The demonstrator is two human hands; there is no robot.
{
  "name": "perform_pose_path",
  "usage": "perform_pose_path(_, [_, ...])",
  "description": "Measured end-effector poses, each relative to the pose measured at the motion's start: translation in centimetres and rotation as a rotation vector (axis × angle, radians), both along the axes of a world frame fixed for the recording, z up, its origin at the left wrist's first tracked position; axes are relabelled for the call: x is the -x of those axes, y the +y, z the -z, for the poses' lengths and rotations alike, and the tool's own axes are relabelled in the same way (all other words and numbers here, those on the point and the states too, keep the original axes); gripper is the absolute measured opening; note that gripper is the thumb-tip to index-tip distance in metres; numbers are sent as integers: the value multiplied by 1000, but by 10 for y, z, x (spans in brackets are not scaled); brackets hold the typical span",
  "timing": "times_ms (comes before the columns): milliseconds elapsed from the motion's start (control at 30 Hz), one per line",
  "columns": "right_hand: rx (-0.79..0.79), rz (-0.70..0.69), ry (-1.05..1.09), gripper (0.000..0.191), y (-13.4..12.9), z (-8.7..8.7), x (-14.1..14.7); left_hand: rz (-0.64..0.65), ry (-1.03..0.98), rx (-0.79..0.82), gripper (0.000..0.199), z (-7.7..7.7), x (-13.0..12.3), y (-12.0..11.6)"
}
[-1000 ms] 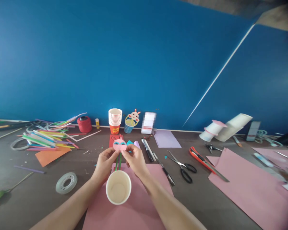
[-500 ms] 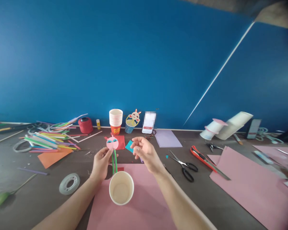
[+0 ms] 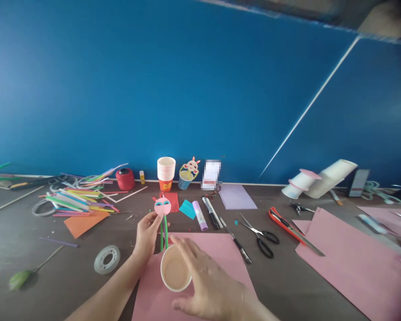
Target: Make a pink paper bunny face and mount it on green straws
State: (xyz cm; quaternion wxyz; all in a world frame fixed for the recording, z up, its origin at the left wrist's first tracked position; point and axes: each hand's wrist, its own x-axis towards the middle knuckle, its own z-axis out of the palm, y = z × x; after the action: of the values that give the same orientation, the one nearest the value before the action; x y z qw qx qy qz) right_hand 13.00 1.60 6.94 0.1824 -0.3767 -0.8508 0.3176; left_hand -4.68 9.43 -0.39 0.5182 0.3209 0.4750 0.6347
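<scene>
My left hand pinches a pink paper bunny face with blue eyes and small ears. Two green straws hang down below the face, toward the far rim of a paper cup. Whether the straws are fixed to the cup I cannot tell. The cup stands with its mouth up on a pink paper sheet. Over its right side my right hand is spread, fingers and thumb apart around the rim; contact is unclear.
Behind are stacked paper cups and a finished bunny cup. On the right lie scissors, a red utility knife and pink sheets. Leftward are a tape roll and a pile of straws. Pens lie mid-table.
My right hand has come down and nearer, from above the table to the cup's right side, fingers spreading. My left hand still holds the bunny face. The view has shifted slightly.
</scene>
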Motion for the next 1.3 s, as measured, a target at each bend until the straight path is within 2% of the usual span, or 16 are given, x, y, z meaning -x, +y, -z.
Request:
perform_pose_path(133, [-56,154,40,93,-6,12,-5,10,9,3,34,-2,0,-4])
perform_pose_path(333, [-114,402,153,82,7,6,-32,26,49,21,35,-4,-1,-8])
perform_pose_path(433, [-132,588,212,82,28,5,-51,23,39,32,37,-4,-2,-6])
perform_pose_path(533, [-227,807,231,84,58,7,-75,31,24,31,36,-8,-5,-3])
perform_pose_path(667, [-279,946,184,85,94,10,-101,83,1,38,31,-22,-13,-7])
perform_pose_path(767, [-305,918,203,85,107,7,-101,142,-17,69,29,-32,-22,-19])
perform_pose_path(867, [-315,793,270,83,112,3,-78,200,-43,139,25,-35,-29,-39])
perform_pose_path(1000, [-303,591,306,84,118,3,-27,207,-78,239,23,-31,-28,-70])
perform_pose_path(1100, [-295,489,311,86,126,6,15,135,-79,290,25,-29,-20,-89])
perform_pose_path(1300, [-246,293,317,94,149,16,94,106,41,295,27,-20,-3,-111])
